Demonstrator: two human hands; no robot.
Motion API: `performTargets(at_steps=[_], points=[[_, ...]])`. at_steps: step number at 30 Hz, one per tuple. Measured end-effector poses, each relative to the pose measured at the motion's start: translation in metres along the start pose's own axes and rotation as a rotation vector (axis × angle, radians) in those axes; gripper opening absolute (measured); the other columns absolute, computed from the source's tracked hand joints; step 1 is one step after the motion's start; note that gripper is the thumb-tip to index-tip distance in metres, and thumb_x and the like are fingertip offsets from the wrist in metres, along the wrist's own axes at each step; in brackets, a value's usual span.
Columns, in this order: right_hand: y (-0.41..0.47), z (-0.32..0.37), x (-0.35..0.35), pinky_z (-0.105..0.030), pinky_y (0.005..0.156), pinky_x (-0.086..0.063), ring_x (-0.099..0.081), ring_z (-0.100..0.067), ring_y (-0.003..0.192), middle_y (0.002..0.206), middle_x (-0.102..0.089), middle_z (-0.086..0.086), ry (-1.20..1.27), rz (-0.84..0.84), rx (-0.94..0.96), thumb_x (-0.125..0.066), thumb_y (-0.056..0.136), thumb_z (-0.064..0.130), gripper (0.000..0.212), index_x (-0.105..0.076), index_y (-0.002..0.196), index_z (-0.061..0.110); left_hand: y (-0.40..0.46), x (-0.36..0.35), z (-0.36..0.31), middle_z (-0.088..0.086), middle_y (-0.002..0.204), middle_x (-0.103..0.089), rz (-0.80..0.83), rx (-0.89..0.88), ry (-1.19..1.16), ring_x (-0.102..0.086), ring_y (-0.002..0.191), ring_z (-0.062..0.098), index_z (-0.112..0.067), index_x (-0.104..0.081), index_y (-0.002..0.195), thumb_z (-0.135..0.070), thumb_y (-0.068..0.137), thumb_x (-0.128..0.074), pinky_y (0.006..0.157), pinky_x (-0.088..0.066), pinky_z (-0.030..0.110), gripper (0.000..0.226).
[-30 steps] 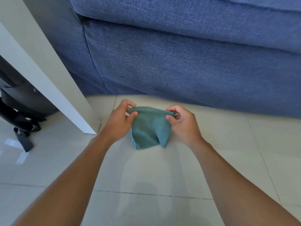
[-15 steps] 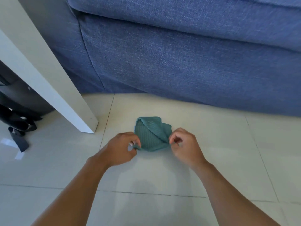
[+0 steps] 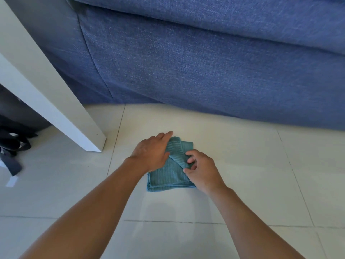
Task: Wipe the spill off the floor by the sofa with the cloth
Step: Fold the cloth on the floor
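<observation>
A teal ribbed cloth (image 3: 166, 177) lies folded in layers on the pale floor tiles (image 3: 242, 165), a short way in front of the blue sofa (image 3: 205, 62). My left hand (image 3: 152, 152) rests flat on the cloth's left and far part, fingers stretched out. My right hand (image 3: 200, 170) sits at the cloth's right edge with its fingertips pinching a folded flap. I cannot make out a spill; a faint sheen shows on the tile near the cloth.
A white table leg (image 3: 56, 101) slants down to the floor at the left of the cloth. Behind it lies a dark bag with straps (image 3: 11, 146). The sofa front runs across the whole far side.
The cloth went from held up and bunched between both hands to lying folded flat on the tile. My left hand now presses on it and my right hand has shifted to its right edge.
</observation>
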State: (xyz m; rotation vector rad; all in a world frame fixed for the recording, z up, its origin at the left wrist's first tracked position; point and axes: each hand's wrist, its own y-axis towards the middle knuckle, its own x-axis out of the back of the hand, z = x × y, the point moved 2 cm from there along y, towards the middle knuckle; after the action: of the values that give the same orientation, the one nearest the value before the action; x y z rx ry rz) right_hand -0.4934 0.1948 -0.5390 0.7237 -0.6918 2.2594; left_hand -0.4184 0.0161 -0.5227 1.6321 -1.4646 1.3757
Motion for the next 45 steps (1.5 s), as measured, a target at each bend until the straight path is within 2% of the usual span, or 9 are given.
performTargets(at_steps=[8,13,20,24,28,32,34,41,45], points=[[-0.001,-0.004,0.008,-0.009,0.064,-0.046,-0.055,-0.002,0.066,0.083,-0.062,0.009,0.067,0.085,-0.044,-0.075,0.082,-0.002,0.031,-0.071,0.089,0.029,-0.015,-0.003,0.019,-0.013,0.108,-0.047,-0.138,0.026,-0.244,-0.057,0.095,0.011,-0.043,-0.056,0.133,-0.031,0.100,-0.051,0.081,-0.051,0.033,0.035],[-0.006,-0.001,0.013,-0.014,0.066,-0.045,-0.053,-0.001,0.067,0.089,-0.059,0.006,0.055,0.124,0.070,-0.067,0.080,-0.010,0.043,-0.070,0.073,0.033,-0.047,-0.019,0.032,-0.011,0.098,-0.050,-0.258,-0.054,-0.254,-0.056,0.078,0.012,-0.032,-0.071,0.113,-0.022,0.097,-0.060,0.071,-0.052,0.032,0.022],[-0.008,0.001,0.008,-0.020,0.070,-0.047,-0.057,-0.006,0.077,0.089,-0.068,0.004,-0.054,0.325,0.135,-0.063,0.074,-0.008,0.048,-0.067,0.068,0.039,-0.088,-0.032,0.031,-0.014,0.104,-0.061,-0.334,-0.096,-0.264,-0.057,0.080,0.006,-0.025,-0.061,0.086,-0.015,0.075,-0.066,0.069,-0.052,0.026,0.016],[-0.005,0.002,0.012,-0.027,0.076,-0.049,-0.054,-0.005,0.081,0.085,-0.065,0.009,-0.114,0.421,0.118,-0.067,0.075,0.000,0.043,-0.068,0.072,0.042,-0.093,-0.035,0.022,-0.023,0.097,-0.057,-0.200,-0.074,-0.269,-0.050,0.071,-0.007,-0.035,-0.058,0.117,-0.032,0.077,-0.069,0.067,-0.039,0.007,0.042],[-0.006,0.001,0.015,-0.036,0.079,-0.053,-0.060,-0.017,0.079,0.082,-0.061,0.010,-0.076,0.422,0.079,-0.074,0.076,0.004,0.037,-0.076,0.077,0.041,-0.089,-0.038,0.019,-0.016,0.102,-0.054,-0.172,-0.114,-0.202,-0.054,0.077,0.002,-0.033,-0.066,0.113,-0.037,0.081,-0.066,0.068,-0.054,0.022,0.033],[-0.007,0.000,0.015,-0.023,0.071,-0.048,-0.055,-0.009,0.075,0.082,-0.057,0.009,-0.009,0.408,0.118,-0.078,0.080,0.001,0.038,-0.080,0.080,0.039,-0.084,-0.038,0.012,-0.011,0.130,-0.045,-0.191,-0.132,-0.109,-0.044,0.110,0.010,-0.035,-0.060,0.127,-0.040,0.080,-0.061,0.096,-0.041,0.027,0.046],[-0.006,-0.001,0.014,-0.020,0.068,-0.045,-0.051,-0.004,0.070,0.081,-0.056,0.010,-0.007,0.399,0.112,-0.079,0.080,0.001,0.037,-0.079,0.082,0.038,-0.081,-0.036,0.007,-0.012,0.137,-0.045,-0.188,-0.151,-0.065,-0.036,0.126,0.015,-0.037,-0.064,0.111,-0.042,0.081,-0.058,0.103,-0.035,0.036,0.031],[-0.002,-0.002,0.014,-0.024,0.068,-0.048,-0.053,-0.002,0.066,0.076,-0.060,0.012,-0.075,0.388,0.052,-0.081,0.077,0.004,0.026,-0.073,0.083,0.028,-0.084,-0.034,0.011,-0.020,0.088,-0.055,-0.186,-0.116,-0.174,-0.043,0.104,0.004,-0.033,-0.054,0.101,-0.024,0.075,-0.065,0.096,-0.034,0.035,0.030],[-0.006,-0.003,0.017,-0.023,0.064,-0.047,-0.053,-0.002,0.063,0.072,-0.061,0.012,-0.033,0.385,0.017,-0.088,0.072,0.020,0.018,-0.071,0.075,0.025,-0.095,-0.036,0.016,-0.017,0.071,-0.054,-0.149,-0.170,-0.122,-0.047,0.079,0.004,-0.032,-0.062,0.079,-0.034,0.077,-0.059,0.084,-0.035,0.033,0.004]])
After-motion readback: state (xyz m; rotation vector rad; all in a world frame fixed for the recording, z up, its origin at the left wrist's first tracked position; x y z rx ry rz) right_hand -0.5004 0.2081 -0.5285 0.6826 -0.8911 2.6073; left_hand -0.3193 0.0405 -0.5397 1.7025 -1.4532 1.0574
